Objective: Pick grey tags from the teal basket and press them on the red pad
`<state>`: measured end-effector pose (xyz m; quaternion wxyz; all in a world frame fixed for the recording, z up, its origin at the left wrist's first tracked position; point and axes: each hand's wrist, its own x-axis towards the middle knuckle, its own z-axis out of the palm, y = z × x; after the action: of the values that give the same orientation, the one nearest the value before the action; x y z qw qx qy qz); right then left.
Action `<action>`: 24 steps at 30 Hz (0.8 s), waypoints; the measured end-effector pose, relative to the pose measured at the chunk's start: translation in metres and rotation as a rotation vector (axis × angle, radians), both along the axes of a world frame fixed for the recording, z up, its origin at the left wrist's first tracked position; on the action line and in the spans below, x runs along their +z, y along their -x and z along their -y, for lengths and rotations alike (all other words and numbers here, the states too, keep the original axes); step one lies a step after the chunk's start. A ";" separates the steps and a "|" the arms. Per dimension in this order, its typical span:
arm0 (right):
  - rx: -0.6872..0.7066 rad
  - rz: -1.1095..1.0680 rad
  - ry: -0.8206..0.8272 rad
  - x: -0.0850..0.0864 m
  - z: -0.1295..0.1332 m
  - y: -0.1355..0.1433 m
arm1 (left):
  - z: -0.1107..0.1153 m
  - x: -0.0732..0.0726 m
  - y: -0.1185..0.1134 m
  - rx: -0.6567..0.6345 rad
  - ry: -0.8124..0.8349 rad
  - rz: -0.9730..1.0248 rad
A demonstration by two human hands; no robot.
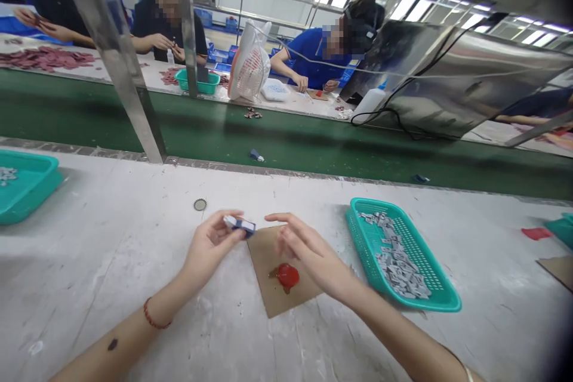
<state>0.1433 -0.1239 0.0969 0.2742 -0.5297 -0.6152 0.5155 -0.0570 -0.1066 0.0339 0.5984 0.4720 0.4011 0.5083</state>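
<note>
Right now, from the head camera, the left hand pinches a small grey-and-blue part between thumb and fingertips, lifted a little above the white desk. The fingers are closed around the part's left end only, so most of it sticks out toward the other hand. The right hand hovers just beside it, fingers loosely spread and slightly curled, holding nothing; its forefinger points toward the part without quite touching it.

Below and between the two hands lies a brown cardboard sheet, flat on the desk, with a red blob on it, glossy like paste or glue; what it is exactly cannot be told. To the outside of the right hand sits a teal basket with many small grey pieces heaped along its floor. A small round cap lies beyond the left hand, near the green conveyor belt. Far off to the left-hand side another teal tray shows at the frame edge. Other people sit working across the belt.

My judgement is that one part is being readied over the cardboard, between picking and dabbing. A next move would call for a steady pinch and a fine fingertip touch, keeping the red stuff off the skin.
</note>
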 end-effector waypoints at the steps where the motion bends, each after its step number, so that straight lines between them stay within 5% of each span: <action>1: -0.037 0.065 -0.077 0.004 -0.002 -0.013 | -0.010 0.000 0.003 0.046 0.030 -0.016; 8: -0.496 0.510 -0.286 0.004 -0.009 -0.145 | -0.126 -0.003 0.031 0.253 -0.161 -0.557; 13: -0.539 0.843 -0.227 -0.022 -0.003 -0.223 | -0.193 -0.004 0.035 0.354 -0.233 -0.823; 24: -0.329 1.026 -0.331 -0.055 -0.027 -0.244 | -0.239 -0.024 0.044 0.379 -0.243 -1.172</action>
<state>0.3874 -0.0970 0.0420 0.0961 -0.7516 -0.6514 0.0389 -0.1015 0.1320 0.0096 0.1210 0.6576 0.6785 0.3043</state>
